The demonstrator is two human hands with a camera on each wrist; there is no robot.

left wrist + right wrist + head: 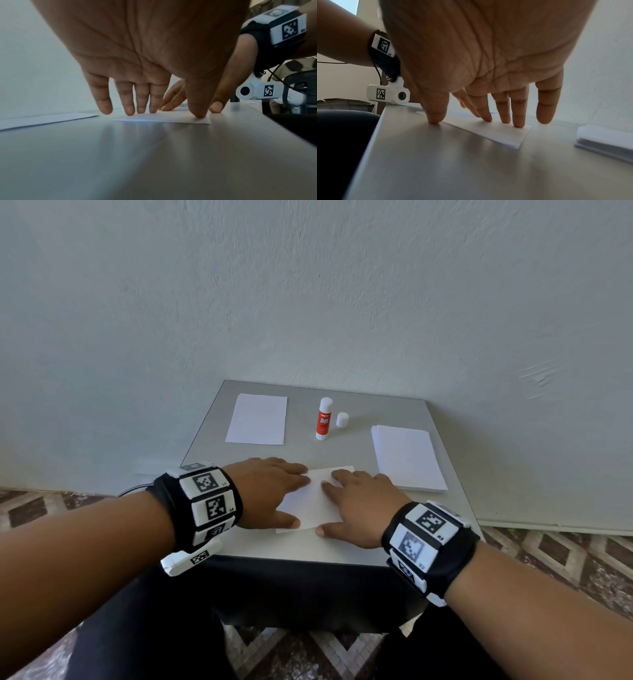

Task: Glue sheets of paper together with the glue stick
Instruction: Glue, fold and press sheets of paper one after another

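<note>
Hands press flat on a white sheet of paper (313, 501) lying near the front edge of a small grey table (342, 453). The left hand (270, 491) covers the sheet's left side, the right hand (356, 505) its right side, both palms down with fingers straight and spread, gripping nothing. From the left wrist view, the left fingertips (130, 111) and thumb touch the paper, with the right hand just behind them. From the right wrist view, 3 right fingertips (518, 121) rest on the sheet, while the right thumb touches the bare table beside the sheet's near edge and the little finger hangs past its far corner. Here the sheet's edge looks layered, as if more than 1 sheet lies there, though this is hard to tell.

The glue stick (323, 419) stands upright near the middle of the table, well beyond the hands, white with a red label. Its white cap (342, 419) stands just beside it on the right, off the stick. A single sheet (257, 419) lies at the back left. A stack of paper (407, 457) lies at the right side.

Each wrist wears a black band with square black-and-white markers. A pale wall stands behind the table, and a patterned floor shows around it.
</note>
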